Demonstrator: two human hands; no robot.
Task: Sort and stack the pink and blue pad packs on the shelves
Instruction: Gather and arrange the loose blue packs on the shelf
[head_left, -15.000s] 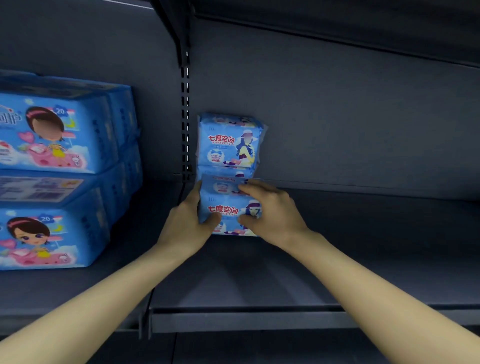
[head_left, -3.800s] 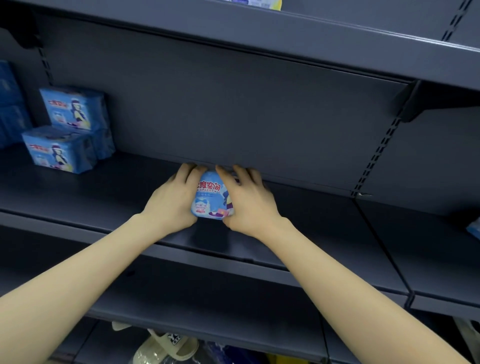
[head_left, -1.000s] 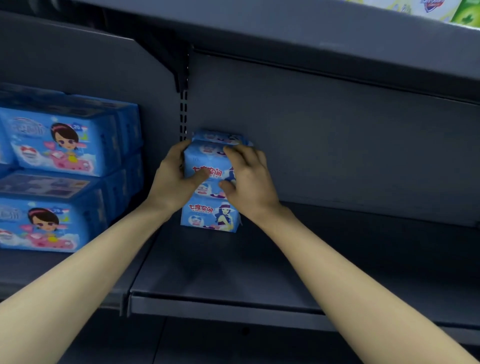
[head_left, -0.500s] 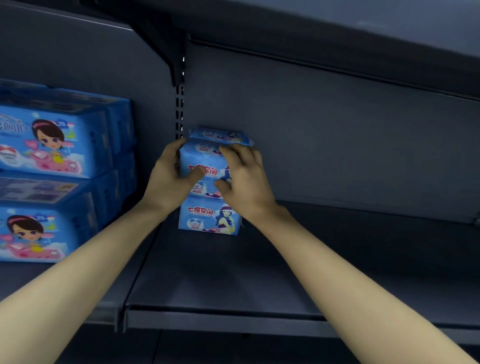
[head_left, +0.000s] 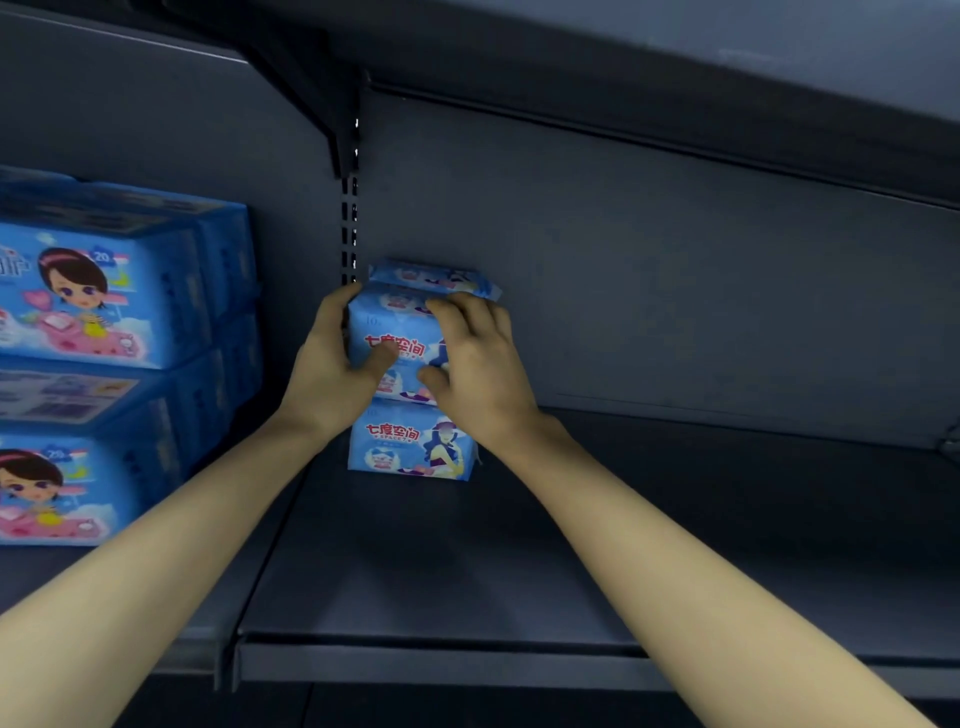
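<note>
A small blue pad pack (head_left: 402, 340) with red lettering sits on top of a like bottom pack (head_left: 410, 447) at the left end of the dark shelf (head_left: 519, 561). My left hand (head_left: 332, 374) grips the upper pack's left side, thumb across its front. My right hand (head_left: 478, 364) holds its right side, with the fingers curled over its top edge. Behind them more packs of the same kind (head_left: 431, 275) stand against the back panel, mostly hidden.
Large blue packs with a cartoon girl (head_left: 104, 296) are stacked in two layers on the neighbouring shelf to the left. A slotted upright and bracket (head_left: 350, 218) divide the two bays. Another shelf (head_left: 675, 52) hangs close overhead. Bare shelf stretches to the right.
Over the last second both hands have kept hold of the upper pack on the stack, with hardly any movement. The view has tilted slightly.
</note>
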